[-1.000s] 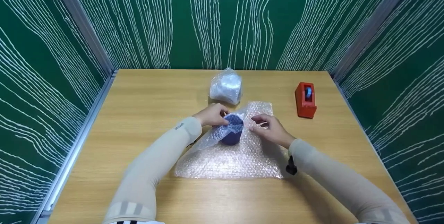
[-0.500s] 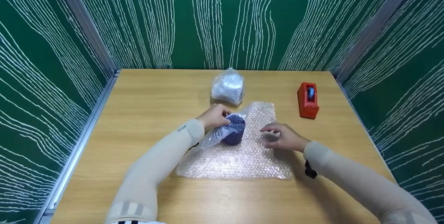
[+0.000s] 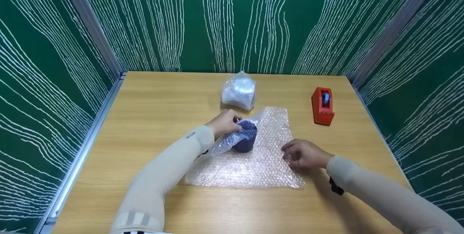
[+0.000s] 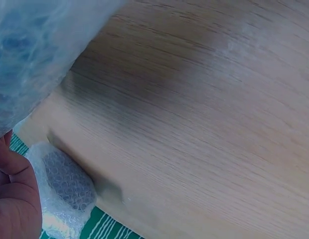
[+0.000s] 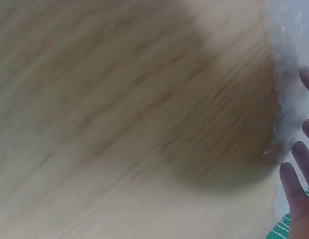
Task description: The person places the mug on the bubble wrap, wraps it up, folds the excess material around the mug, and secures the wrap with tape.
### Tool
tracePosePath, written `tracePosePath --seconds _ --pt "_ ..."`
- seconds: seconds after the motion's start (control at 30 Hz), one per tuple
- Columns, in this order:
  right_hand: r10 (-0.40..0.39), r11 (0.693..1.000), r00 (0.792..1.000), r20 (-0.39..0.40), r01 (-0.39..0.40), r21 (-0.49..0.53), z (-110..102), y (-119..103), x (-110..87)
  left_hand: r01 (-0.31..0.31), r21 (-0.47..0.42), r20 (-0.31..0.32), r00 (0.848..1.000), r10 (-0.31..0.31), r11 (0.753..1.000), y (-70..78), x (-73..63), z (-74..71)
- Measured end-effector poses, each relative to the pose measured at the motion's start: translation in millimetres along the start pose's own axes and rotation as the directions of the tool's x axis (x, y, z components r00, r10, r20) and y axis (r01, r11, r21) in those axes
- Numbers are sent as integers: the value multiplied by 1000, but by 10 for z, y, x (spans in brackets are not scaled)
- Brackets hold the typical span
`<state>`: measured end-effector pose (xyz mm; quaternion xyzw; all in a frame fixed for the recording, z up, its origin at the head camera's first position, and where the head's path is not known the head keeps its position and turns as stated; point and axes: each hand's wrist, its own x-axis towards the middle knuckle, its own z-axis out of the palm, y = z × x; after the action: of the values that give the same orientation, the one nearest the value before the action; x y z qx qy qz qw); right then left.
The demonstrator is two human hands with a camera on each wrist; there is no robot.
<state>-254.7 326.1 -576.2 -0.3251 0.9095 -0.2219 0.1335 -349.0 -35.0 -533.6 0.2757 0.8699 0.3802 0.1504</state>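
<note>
A dark blue-purple cup (image 3: 244,145) stands on a sheet of bubble wrap (image 3: 239,174) in the head view. My left hand (image 3: 225,122) pinches a flap of the wrap at the cup's rim, and the flap slants across the cup's left side and mouth. In the left wrist view, that wrapped side (image 4: 40,59) fills the upper left, above the hand (image 4: 17,199). My right hand (image 3: 307,154) is at the sheet's right edge with its fingers loosely bent. The right wrist view has those fingertips spread beside the wrap's edge (image 5: 288,99).
Behind the cup sits a bundle wrapped in bubble wrap (image 3: 239,91). To the right rear stands a red tape dispenser (image 3: 322,106) with a blue-looking roll. The wooden table (image 3: 163,100) is bounded by green panels (image 3: 195,60) with white lines.
My right hand has moved from beside the cup rightward and toward me, to the sheet's right edge. My left hand still holds the flap at the cup's rim.
</note>
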Motion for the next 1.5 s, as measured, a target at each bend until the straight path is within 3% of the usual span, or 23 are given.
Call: tracePosePath --seconds 0.17,0.4,0.63,0.93,1.13,1.5 --pt "1 1000 1000 21 0 -14 -10 13 -58 7 -20 -8 1000 -7 1000 11 -13 3" --pt "-94 987 994 53 100 -125 -22 10 -144 3 1 -7 1000 -3 1000 13 -28 14" --pt "-177 971 982 71 186 -150 -57 20 -224 5 -49 -10 1000 -6 999 31 -45 1" --pt "-92 987 985 146 109 -116 -86 21 -268 17 -56 -19 1000 -18 998 49 -50 10" --pt "-81 994 991 107 88 -70 -35 22 -283 18 -51 -16 1000 -18 999 35 -52 18" --pt "-141 990 990 -12 141 -30 7 30 -206 16 -52 -14 1000 -17 999 27 -48 18"
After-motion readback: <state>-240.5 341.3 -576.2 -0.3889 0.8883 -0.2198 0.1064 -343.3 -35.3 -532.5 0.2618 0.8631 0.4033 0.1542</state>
